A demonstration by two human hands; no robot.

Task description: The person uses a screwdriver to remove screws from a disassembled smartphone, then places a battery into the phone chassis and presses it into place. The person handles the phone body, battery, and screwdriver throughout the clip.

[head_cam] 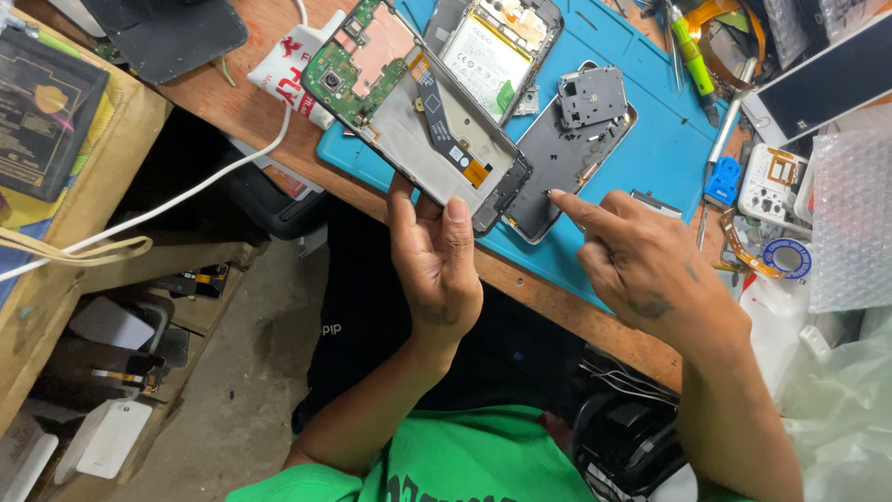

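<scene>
Left hand (435, 265) holds an opened phone (413, 112) by its lower edge, thumb and fingers pinching it from below. The phone is tipped up over the edge of the desk (232, 102), likely so its open inside faces the person. Its green board with a small camera sits at the top, and a dark flat strip runs down the middle.

Right hand (650, 270) holds nothing. Its pointing finger is stretched out and the other fingers are curled in. The fingertip touches the dark back cover (557, 172), which lies flat on the blue mat (650, 139), where tiny parts show up well.

A grey metal piece (592, 96) rests on that cover. Another open phone with a battery (492, 56) lies behind. A white cable (186, 191) hangs off the desk. Tools (692, 51), a tape roll (788, 257) and bubble wrap (850, 223) crowd the right side, close to the reaching hand.
</scene>
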